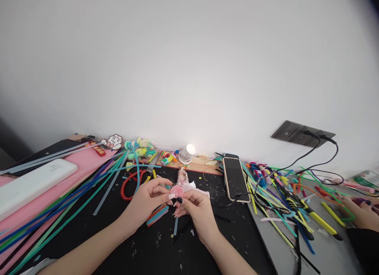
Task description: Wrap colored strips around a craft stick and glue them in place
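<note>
My left hand (148, 200) and my right hand (199, 211) meet over the black work surface, fingertips pinched on a small round pink fuzzy piece (177, 191), which looks like coiled pipe cleaner. Some black shows at my fingertips beneath it; I cannot tell how much is nail and how much material. Short blue and red pipe cleaner pieces (157, 215) lie partly under my left hand. Just behind the pink piece stands a small pinkish-brown object (182, 175), partly hidden. A pale pink strip (203, 192) shows beyond my right hand.
Red-handled scissors (126, 190) lie left, near long pipe cleaners (74, 196) and a white case (38, 184). A small lit lamp (187, 153) stands by the wall. Right are a phone (237, 179), yellow-black pliers (296, 206), cables in a socket (302, 133), and another person's hand (359, 213).
</note>
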The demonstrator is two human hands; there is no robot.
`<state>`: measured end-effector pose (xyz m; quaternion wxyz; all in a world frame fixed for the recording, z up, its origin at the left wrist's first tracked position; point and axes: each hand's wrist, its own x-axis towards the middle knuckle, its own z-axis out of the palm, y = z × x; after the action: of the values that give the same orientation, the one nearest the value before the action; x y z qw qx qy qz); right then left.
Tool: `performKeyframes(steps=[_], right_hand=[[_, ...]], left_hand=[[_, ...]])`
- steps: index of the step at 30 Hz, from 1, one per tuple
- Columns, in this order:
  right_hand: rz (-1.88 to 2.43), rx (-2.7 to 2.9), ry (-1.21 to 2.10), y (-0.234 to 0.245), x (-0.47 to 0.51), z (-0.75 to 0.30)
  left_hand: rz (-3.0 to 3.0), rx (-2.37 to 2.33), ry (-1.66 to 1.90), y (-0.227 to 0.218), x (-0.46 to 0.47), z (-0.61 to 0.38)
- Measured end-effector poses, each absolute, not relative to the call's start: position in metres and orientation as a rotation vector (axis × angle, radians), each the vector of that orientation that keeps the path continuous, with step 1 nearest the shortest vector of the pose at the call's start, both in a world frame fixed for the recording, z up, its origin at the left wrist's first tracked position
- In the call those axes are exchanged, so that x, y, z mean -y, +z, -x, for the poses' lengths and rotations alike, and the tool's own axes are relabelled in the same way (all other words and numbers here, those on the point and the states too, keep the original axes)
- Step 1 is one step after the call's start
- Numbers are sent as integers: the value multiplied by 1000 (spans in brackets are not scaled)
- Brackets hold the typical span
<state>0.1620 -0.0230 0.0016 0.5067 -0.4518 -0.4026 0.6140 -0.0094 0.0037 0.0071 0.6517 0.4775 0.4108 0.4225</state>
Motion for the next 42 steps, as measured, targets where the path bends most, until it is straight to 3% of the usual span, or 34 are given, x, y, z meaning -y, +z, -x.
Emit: performKeyframes(steps=[29,42], right_hand=[[1133,1066,1437,4,22,-163],[1147,996,1187,6,14,-178]], left_hand=[[-1398,-1077,977,0,-3,10],[-1534,-1171,1050,13,-5,17]])
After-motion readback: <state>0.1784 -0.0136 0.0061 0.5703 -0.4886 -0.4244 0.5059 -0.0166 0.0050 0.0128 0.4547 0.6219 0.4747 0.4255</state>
